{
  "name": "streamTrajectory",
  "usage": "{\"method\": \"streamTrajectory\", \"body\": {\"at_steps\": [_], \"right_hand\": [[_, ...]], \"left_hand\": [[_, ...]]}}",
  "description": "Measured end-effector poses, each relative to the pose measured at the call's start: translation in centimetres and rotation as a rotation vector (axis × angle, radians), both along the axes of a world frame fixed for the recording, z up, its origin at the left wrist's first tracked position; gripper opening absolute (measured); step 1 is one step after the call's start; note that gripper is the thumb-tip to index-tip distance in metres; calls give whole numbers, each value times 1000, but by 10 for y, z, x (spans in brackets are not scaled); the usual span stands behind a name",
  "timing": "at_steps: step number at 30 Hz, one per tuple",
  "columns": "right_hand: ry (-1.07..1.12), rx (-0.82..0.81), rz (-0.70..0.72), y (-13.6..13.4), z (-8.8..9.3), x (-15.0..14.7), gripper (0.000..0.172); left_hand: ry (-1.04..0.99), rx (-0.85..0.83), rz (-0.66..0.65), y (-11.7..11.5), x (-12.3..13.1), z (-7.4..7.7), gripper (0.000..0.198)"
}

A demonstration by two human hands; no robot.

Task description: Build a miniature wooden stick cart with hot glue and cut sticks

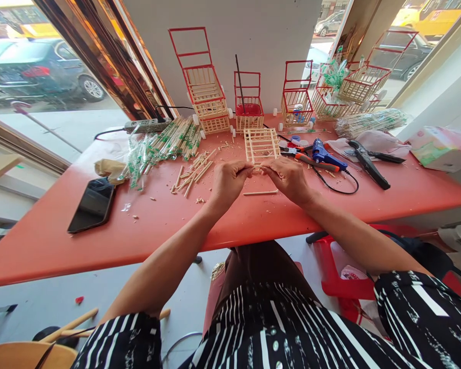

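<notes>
My left hand [231,178] and my right hand [286,177] meet above the table's front half, fingers closed in a pinch. Between the fingertips shows a short pale wooden stick [257,168], mostly hidden by the fingers. Just beyond them lies a slatted panel of wooden sticks [262,145]. A single wooden stick [260,193] rests on the table below my hands. To the left is a loose pile of cut sticks [195,174], with small chips around it.
On the orange table [169,220] are a phone [92,205], wrapped stick bundles [176,138], a blue glue gun [326,155], pliers [299,154] and black cutters [370,164]. Several small stick carts, including a tall one [205,92], stand along the back. A tissue pack [441,148] sits far right.
</notes>
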State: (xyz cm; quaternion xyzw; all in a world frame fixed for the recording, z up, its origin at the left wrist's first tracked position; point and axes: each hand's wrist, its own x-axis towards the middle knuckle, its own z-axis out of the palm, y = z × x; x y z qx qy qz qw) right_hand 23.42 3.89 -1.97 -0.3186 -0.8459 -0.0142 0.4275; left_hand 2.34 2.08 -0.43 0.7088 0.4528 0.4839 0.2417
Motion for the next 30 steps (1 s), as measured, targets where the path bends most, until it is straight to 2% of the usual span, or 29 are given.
{"method": "streamTrajectory", "body": {"at_steps": [5, 18, 30], "right_hand": [[3, -39, -10, 0, 0, -1, 43], [-5, -96, -32, -3, 1, -2, 53], [-2, -54, -14, -2, 1, -2, 55]], "left_hand": [[8, 10, 14, -1, 0, 1, 17], [26, 1, 29, -2, 1, 2, 17], [32, 1, 16, -3, 1, 4, 18]]}}
